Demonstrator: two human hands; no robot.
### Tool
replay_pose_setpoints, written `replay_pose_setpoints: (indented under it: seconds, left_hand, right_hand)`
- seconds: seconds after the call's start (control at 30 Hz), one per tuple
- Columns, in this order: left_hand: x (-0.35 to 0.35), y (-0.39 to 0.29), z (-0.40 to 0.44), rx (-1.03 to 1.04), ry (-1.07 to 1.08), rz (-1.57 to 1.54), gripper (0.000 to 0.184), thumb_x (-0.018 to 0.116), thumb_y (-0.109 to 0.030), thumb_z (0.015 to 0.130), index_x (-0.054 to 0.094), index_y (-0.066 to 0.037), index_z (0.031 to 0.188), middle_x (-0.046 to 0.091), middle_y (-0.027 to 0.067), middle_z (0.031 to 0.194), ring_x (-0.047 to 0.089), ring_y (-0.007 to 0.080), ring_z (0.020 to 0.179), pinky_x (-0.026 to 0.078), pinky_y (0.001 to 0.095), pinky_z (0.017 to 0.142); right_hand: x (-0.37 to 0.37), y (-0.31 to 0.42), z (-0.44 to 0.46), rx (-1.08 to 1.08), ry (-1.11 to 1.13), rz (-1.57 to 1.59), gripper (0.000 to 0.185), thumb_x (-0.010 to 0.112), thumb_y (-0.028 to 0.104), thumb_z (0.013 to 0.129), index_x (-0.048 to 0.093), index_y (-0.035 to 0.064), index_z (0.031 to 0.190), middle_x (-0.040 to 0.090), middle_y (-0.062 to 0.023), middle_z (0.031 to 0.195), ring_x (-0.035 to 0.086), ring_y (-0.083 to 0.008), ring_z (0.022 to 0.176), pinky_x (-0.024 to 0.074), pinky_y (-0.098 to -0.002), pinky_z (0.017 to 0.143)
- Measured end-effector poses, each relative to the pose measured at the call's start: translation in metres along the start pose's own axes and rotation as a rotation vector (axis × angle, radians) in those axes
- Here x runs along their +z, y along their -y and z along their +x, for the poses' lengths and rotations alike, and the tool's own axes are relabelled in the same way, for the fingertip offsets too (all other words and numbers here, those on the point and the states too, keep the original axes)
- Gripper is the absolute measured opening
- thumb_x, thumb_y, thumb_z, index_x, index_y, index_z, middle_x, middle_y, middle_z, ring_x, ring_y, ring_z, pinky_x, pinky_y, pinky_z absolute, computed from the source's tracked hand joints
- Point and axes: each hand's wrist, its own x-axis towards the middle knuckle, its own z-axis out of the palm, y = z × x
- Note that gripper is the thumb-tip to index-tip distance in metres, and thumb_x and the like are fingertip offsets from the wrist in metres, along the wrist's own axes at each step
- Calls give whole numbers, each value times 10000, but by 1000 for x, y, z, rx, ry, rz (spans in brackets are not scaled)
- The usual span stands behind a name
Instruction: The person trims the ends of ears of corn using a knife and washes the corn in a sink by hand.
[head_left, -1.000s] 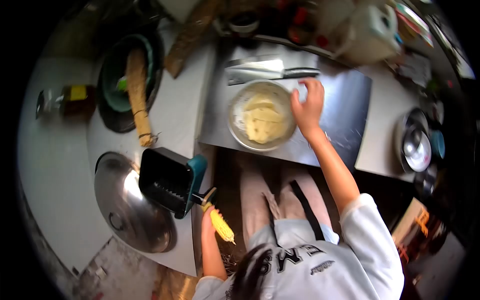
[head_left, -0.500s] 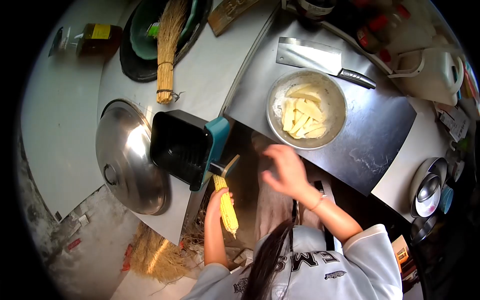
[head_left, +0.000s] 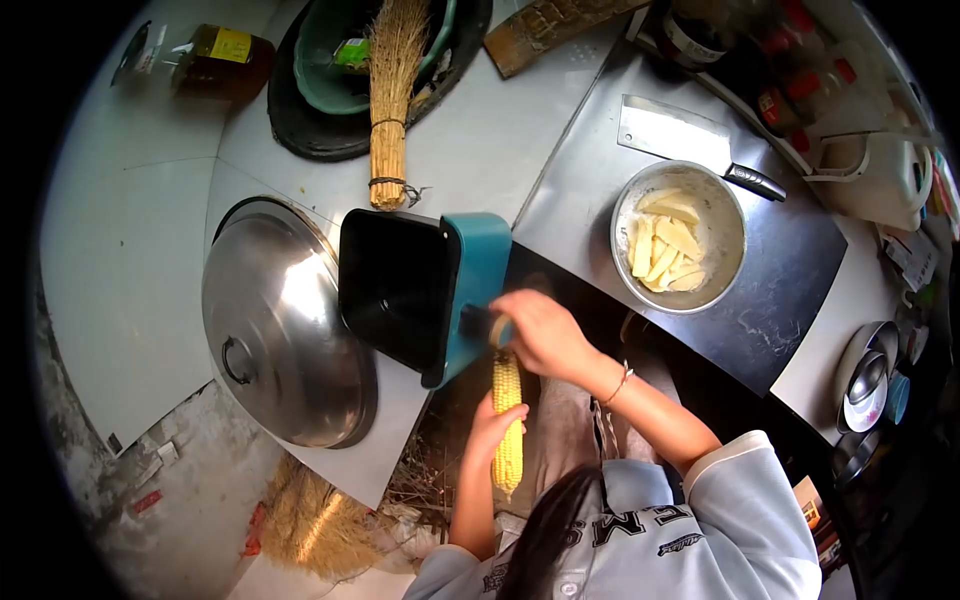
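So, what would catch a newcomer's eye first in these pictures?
Probably the big domed metal lid at the picture's left, with bright light glaring off it. Next, the yellow corn cob in the left hand, close to a black-and-teal container. On the steel surface at right, a cleaver lies beside a bowl of pale strips.

right grip [head_left: 545, 334] blurred, broom [head_left: 388, 150] cut off
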Motion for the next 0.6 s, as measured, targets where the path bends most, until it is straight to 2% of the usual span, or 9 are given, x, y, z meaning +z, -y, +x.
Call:
replay_pose_setpoints:
  seconds: [0.03,0.1,0.3,0.37,0.43,0.47,0.5,0.57,0.6]
  left_hand:
    - [2,-2,1,-12,9,30,305,661,-32,719,494,-38,975,544,42,728,544,129,553,476,261,486]
    - [5,-3,3,6,28,31,312,664,-33,712,494,-35,973,546,43,733,541,130,548,473,261,487]
    - [7,-1,12,67,5,50,323,673,-41,706,495,-29,976,546,37,710,538,130,538,466,262,477]
    - [6,4,13,59,-14,52,324,677,-41,707,496,-30,976,547,38,708,538,130,536,464,261,473]
    - [8,4,16,58,-11,65,326,680,-42,707,496,-30,976,549,39,705,539,129,535,462,261,469]
    - [10,6,16,79,-27,94,327,683,-44,708,496,-29,975,551,41,708,540,128,535,461,259,466]
    - [12,8,17,97,-37,126,328,686,-46,708,496,-29,975,553,43,711,541,126,535,460,257,463]
    - [20,9,17,181,-101,190,322,690,-40,704,504,-27,967,560,41,722,543,121,538,459,248,466]
    - [26,10,18,224,-92,206,321,690,-38,702,507,-25,966,562,42,731,541,120,536,460,247,470]
  right_hand:
    - [-1,-4,9,32,25,53,467,541,-74,580,475,17,1034,544,-160,954,517,-357,949,428,-399,845]
    - [0,-19,24,3,-2,84,465,566,-93,583,476,4,1029,523,-176,970,497,-358,968,419,-394,851]
    - [1,-38,50,81,48,129,480,485,-137,606,447,-6,1066,502,-188,1036,472,-374,1020,405,-396,888]
    - [4,-32,53,66,-84,53,558,477,-129,613,410,-12,1154,486,-205,1105,454,-373,1067,390,-397,920]
    - [3,-18,46,148,-248,-127,632,473,-111,630,348,-19,1243,460,-222,1171,448,-382,1086,396,-402,922]
    - [-8,-11,38,180,-231,-108,660,477,-92,662,307,-5,1294,447,-221,1203,489,-367,1043,441,-403,853]
    - [-24,-1,24,272,-269,1,516,493,-78,687,449,9,1193,556,-182,1064,578,-335,891,494,-381,720]
    - [-76,-5,-15,114,-428,-191,323,510,-67,699,584,35,997,627,-115,845,620,-286,720,502,-346,623]
    - [-103,-16,-34,155,-593,-330,261,516,-66,696,600,41,918,625,-96,773,621,-272,675,498,-335,601]
